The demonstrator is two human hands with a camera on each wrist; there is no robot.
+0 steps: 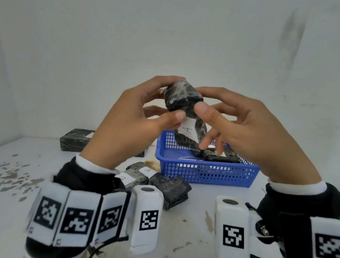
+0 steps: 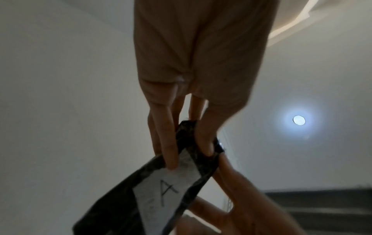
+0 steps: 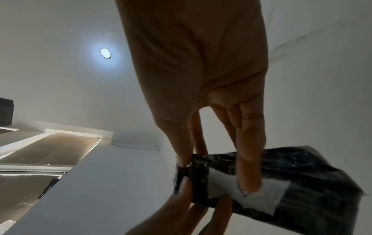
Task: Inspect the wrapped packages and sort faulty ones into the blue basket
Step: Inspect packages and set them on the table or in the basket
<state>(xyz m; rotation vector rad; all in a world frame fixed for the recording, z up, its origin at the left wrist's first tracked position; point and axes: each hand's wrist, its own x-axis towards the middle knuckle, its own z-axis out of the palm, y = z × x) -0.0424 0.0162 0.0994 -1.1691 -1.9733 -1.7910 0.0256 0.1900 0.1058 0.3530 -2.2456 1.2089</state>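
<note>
The counter (image 1: 200,218) in front of me carries the blue basket (image 1: 206,172), which already has at least one dark wrapped package (image 1: 221,157) lying in it, so I judge the sorting is partly done. A long package (image 1: 77,142) waits at the back left, and a small cluster of packages (image 1: 159,184) sits just before the basket, uninspected as far as I can tell. I hold the package labelled A (image 1: 185,114) raised above the basket, my left hand (image 1: 126,119) pinching its upper end and my right hand (image 1: 249,128) gripping its side, thumb on the front.
</note>
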